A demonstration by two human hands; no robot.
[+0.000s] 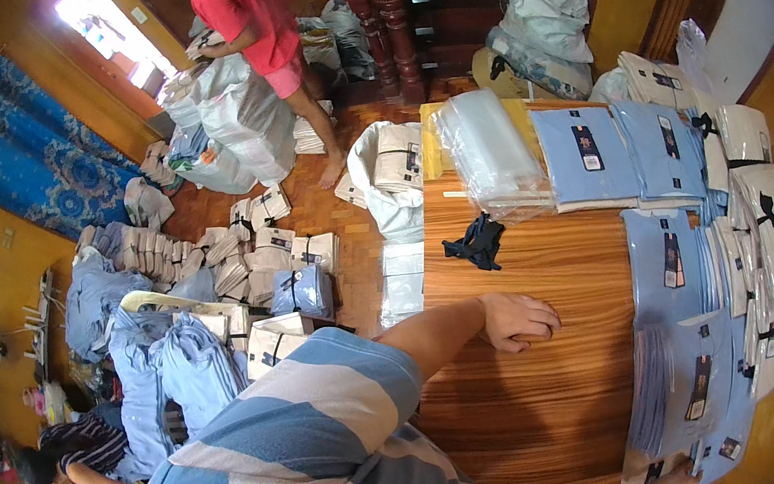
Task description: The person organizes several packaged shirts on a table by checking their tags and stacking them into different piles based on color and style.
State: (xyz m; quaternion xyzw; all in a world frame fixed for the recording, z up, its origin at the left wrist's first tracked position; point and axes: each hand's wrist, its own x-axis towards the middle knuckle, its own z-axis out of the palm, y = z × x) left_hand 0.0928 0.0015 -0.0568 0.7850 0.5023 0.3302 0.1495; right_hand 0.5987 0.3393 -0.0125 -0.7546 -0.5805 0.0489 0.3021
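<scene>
My left hand (518, 319) rests on the striped wooden table (534, 401), palm down with loosely bent fingers and nothing in it. Just beyond it lies a small bundle of black straps (476, 244). At the lower right, my right hand (685, 479) is at the near edge of a folded light-blue garment in clear plastic (673, 420). Its fingers appear closed on that edge, though most of the hand is cut off by the frame. Other bagged blue garments (662, 249) with dark tags line the table's right side.
Clear plastic bags (493, 144) and more blue packs (583, 150) sit at the table's far end. Strapped cream bundles (769, 222) are stacked at the right. Garment piles (227, 257) cover the floor at left. A person in red (246, 21) stands by white sacks (235, 114); another person (77, 458) bends low at left.
</scene>
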